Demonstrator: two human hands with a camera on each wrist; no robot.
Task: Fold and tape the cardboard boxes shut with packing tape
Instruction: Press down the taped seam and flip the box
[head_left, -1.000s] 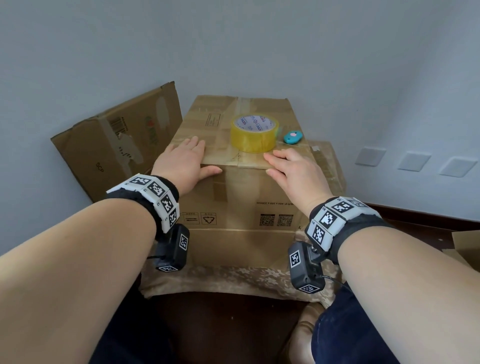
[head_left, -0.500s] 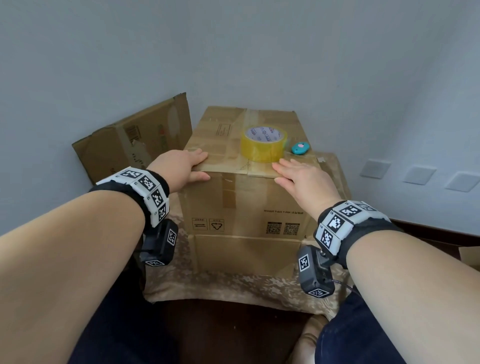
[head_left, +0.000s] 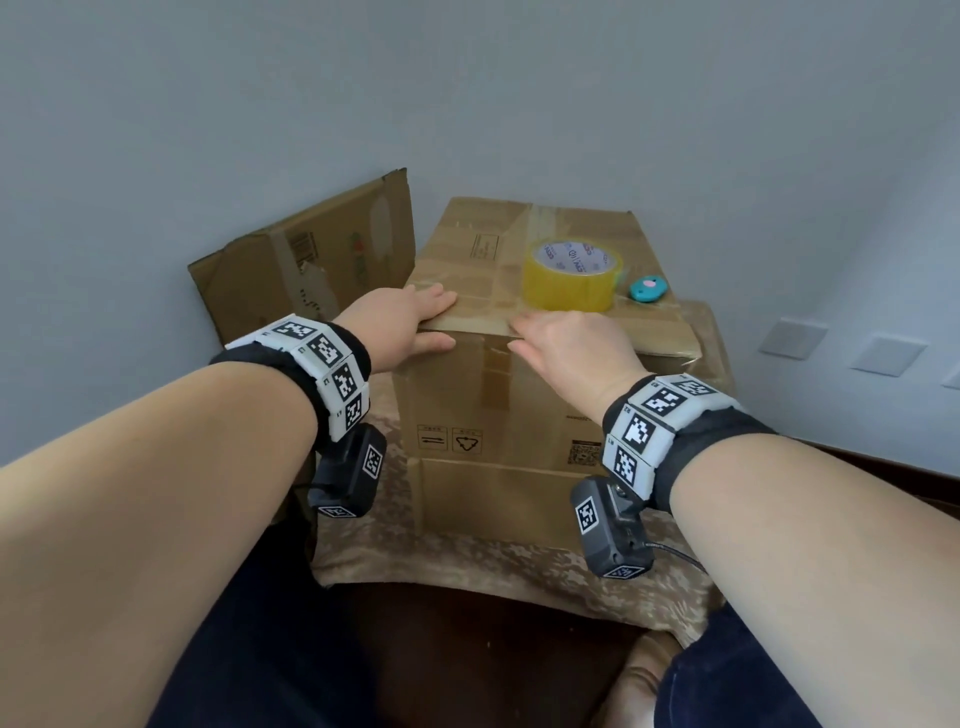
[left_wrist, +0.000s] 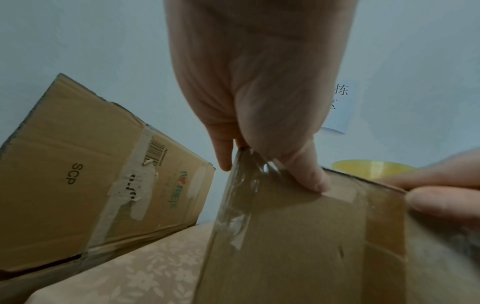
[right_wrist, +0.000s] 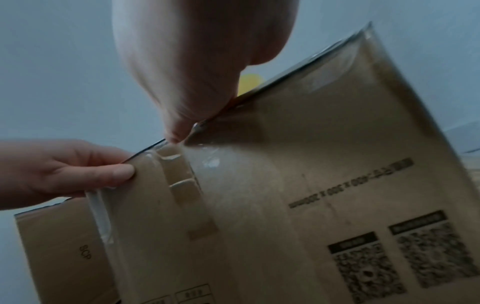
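We see the cardboard box (head_left: 519, 395) standing closed on a bench covered with a patterned cloth (head_left: 467, 566), its near top edge right under both hands. Our left hand (head_left: 400, 327) grips that edge at the near left corner, fingers (head_left: 439, 301) flat on the lid, thumb pressed on the front face below. Our right hand (head_left: 571, 348) lies on the same edge by the center seam, fingers straight and relaxed, clasping nothing. Clear tape (left_wrist: 239, 197) runs wrinkled down the corner under the left thumb. The yellow packing tape roll (head_left: 571, 275) sits on the lid just beyond the right fingers, a small teal cutter (head_left: 647, 288) beside it. A flattened box (head_left: 306, 260) leans on the wall left of the left fingers, close to the box's side; open room lies right of the right fingers.
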